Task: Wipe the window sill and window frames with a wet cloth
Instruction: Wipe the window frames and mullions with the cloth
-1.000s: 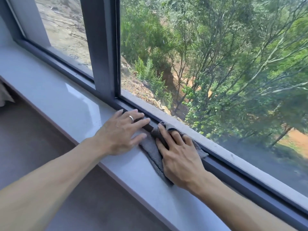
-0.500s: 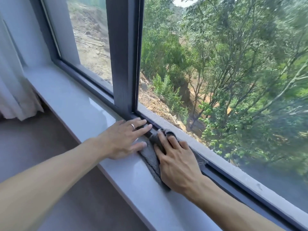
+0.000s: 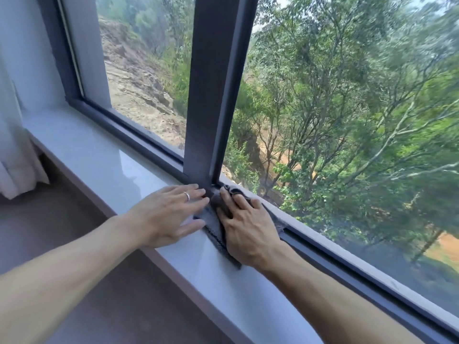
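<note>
- The right hand (image 3: 248, 229) lies flat on a dark grey cloth (image 3: 215, 227), fingers stretched out and pressing it down; the fingertips reach the foot of the vertical window frame post (image 3: 213, 90).
- The cloth sits on the window sill (image 3: 104, 155), pushed up against the lower frame rail (image 3: 139, 140). Part of it is bunched over the rail at the fingertips, and a strip of it shows along the thumb side of the hand, running back toward the wrist.
- A frayed corner of the cloth also shows on the far side of the right hand, on the rail.
- The left hand (image 3: 169, 214) rests palm-down on the sill just beside the cloth, fingers straight and slightly spread, holding nothing. Its thumb tip touches the cloth's near edge, and its fingertips almost reach the post's base.
- A silver ring (image 3: 186, 195) is on one finger of the left hand.
- The sill is pale, glossy and reflects the daylight.
- A white curtain (image 3: 15, 145) hangs at the left end of the sill.
- Through the glass: green trees (image 3: 347, 108) to the right of the post, a bare earthy slope (image 3: 139, 88) to its left.
</note>
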Demonstrator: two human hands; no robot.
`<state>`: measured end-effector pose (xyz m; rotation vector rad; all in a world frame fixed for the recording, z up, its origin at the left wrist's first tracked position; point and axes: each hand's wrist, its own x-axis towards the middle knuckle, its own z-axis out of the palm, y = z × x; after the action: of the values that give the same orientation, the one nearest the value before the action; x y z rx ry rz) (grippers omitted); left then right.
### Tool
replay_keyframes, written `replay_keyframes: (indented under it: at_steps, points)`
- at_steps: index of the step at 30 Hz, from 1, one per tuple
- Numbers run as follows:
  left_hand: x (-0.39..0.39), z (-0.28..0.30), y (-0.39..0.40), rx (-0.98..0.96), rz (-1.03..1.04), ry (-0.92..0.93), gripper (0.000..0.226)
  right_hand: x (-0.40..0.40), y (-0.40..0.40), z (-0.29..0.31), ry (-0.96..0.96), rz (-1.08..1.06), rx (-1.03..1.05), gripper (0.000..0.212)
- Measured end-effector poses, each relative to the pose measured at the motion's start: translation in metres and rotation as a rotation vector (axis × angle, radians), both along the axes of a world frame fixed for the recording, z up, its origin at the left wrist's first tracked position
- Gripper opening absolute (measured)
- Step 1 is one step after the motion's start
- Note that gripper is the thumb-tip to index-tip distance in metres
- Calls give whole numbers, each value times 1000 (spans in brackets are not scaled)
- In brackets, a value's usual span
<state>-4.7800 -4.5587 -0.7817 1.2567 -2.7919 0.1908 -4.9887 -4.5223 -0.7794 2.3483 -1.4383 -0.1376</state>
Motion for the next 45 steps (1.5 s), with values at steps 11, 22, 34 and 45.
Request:
replay_keyframes:
  at_steps: [11,22,34,45]
  points:
    - [41,-16,-52,-150,1,287,55,39,-14,-14,-145,-181,16,54]
    - [51,-6,-65,1,46,344,48,86,-14,-32,-359,-363,-117,57]
    - [60,6,-76,81,41,323,70,118,-50,-6,-862,-683,-443,16]
    - [64,17,-85,94,-8,501,71,124,-55,22,-1316,-737,-524,8]
